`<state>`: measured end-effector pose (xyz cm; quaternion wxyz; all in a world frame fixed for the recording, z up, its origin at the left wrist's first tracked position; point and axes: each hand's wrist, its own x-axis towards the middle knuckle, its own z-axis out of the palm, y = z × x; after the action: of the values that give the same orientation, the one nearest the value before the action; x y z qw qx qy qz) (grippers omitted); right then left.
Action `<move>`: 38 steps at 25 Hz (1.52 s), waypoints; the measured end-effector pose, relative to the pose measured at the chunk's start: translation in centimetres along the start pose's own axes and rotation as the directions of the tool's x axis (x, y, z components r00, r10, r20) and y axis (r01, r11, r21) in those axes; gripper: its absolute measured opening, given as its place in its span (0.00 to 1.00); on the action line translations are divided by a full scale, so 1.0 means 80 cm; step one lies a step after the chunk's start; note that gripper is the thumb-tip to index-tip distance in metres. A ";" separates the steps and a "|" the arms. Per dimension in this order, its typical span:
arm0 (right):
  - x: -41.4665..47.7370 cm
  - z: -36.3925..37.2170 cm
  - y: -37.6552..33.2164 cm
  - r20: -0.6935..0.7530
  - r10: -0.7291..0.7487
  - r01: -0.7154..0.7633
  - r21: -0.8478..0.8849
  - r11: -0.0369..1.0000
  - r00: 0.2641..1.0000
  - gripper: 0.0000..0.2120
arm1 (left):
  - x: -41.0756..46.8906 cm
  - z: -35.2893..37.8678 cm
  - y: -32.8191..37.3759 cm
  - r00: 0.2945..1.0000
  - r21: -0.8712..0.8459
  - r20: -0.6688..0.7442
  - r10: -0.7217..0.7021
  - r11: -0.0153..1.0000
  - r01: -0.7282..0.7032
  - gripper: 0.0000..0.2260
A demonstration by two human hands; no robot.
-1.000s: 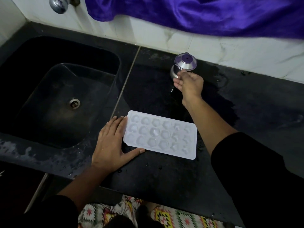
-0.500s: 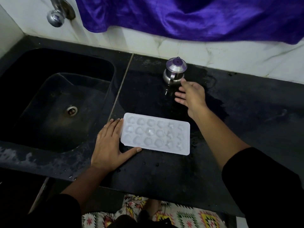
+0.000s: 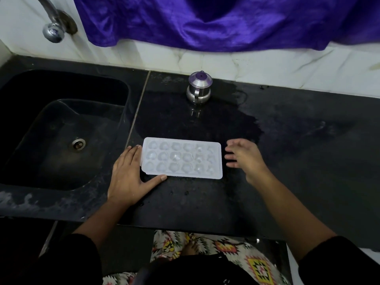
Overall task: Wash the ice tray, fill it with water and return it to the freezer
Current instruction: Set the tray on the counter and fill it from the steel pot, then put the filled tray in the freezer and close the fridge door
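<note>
Tray (image 3: 182, 157) lies flat on the wet bench (image 3: 298, 171), right of the sink (image 3: 98, 124), with a steel jug (image 3: 199, 88) behind it. Your left hand (image 3: 128, 177) is flat: straight fingers against the tray's left edge, thumb along the near edge, gripping nothing. Right hand (image 3: 244, 156) is open, fingers spread, empty, just beside the right edge. Filling looks done. Next, lift with 2 hands and keep it level to avoid spills.

The ice tray (image 3: 182, 157) was white, the counter (image 3: 298, 165) black, the far cloth (image 3: 205, 21) purple, and the near fabric (image 3: 230, 248) geometric-patterned.
</note>
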<state>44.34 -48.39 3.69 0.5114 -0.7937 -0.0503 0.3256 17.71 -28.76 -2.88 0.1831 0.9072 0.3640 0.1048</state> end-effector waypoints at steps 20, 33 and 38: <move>-0.050 0.045 -0.003 0.066 -0.148 0.146 0.040 0.989 0.987 0.09 | -0.032 -0.040 0.007 0.938 -0.627 -0.005 -0.348 0.732 0.268 0.21; -0.180 0.192 -0.032 0.262 -0.166 0.154 0.065 0.986 0.951 0.07 | -0.163 -0.172 -0.075 0.737 -0.910 0.008 -0.676 0.300 0.285 0.13; -0.214 0.263 -0.031 0.392 -0.182 0.210 -0.030 0.977 0.902 0.07 | -0.233 -0.197 -0.127 0.645 -0.934 0.009 -0.764 0.223 0.277 0.14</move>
<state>19.60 -37.92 8.15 0.4928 -0.7223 -0.2414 0.4209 -7.02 -31.00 6.25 0.5557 0.4303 0.5772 0.4158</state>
